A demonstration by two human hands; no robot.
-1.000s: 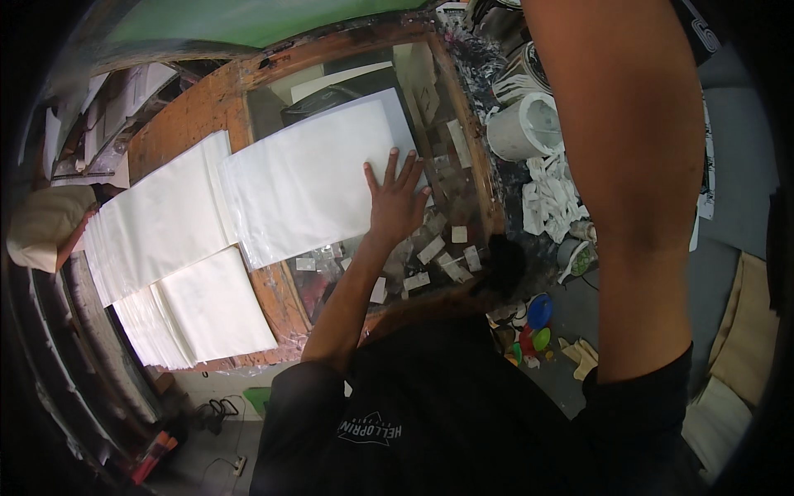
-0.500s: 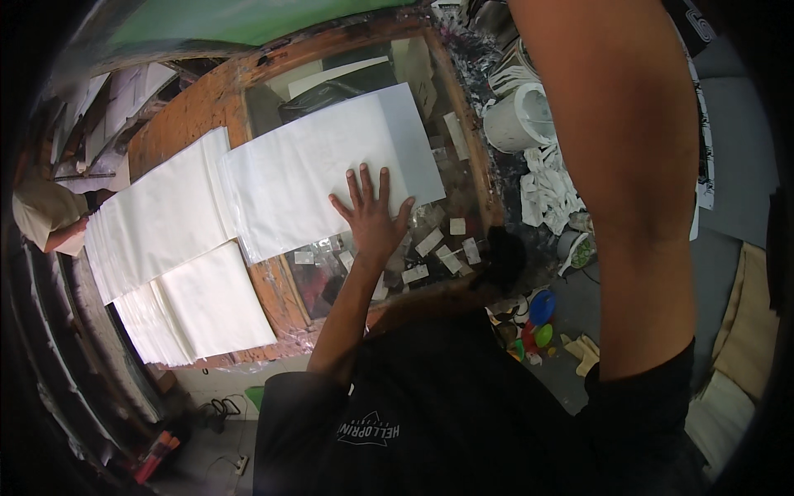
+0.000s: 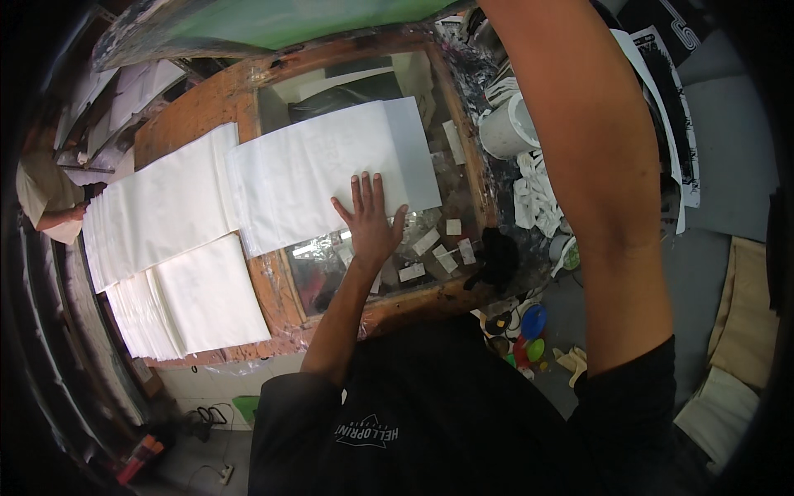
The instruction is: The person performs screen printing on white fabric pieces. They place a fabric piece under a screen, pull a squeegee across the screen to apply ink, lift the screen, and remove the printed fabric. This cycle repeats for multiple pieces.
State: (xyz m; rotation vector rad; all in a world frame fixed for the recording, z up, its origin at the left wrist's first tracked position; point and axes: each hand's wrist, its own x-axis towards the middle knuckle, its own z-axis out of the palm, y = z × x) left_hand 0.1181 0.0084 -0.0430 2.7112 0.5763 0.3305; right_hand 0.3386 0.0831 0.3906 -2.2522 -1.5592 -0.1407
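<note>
My left hand [image 3: 370,227] lies flat with spread fingers on the lower right part of a white plastic-like sheet [image 3: 306,169]. This sheet rests on a glass panel [image 3: 426,285] set in a wooden-framed table. My right forearm reaches up past the top edge of the view, so the right hand is hidden. Close to it, at the top, a green mesh screen [image 3: 273,29] in a stained frame stands raised above the table. Left of my hand are a stack of white sheets [image 3: 165,211] and a second white stack [image 3: 219,293], partly overlapped by the first.
A white bucket [image 3: 506,131] and crumpled white cloths [image 3: 536,198] sit along the table's right side. Small tape pieces [image 3: 426,241] and a black rag [image 3: 496,256] are near the front right corner. Another person [image 3: 54,194] stands at the far left.
More of the green screen and its frame shows at the top now. My right arm has shifted left in view, while my left hand stays flat on the sheet.
</note>
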